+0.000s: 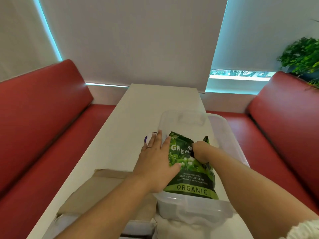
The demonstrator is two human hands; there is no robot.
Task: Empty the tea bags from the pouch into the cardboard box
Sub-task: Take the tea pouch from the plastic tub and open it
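Long white rectangular table, frame centre: clear plastic tub lower right, brown cardboard box lower left.

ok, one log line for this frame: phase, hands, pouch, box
phase: picking up pouch | left hand: flat on green tea pouch | right hand: gripping pouch top | pouch: in clear plastic bin | cardboard box: left of bin

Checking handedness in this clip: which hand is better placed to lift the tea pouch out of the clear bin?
Probably the right hand: it is closed on the top edge of the green pouch in the clear bin. The left hand lies open against the pouch's side, nearer the cardboard box.
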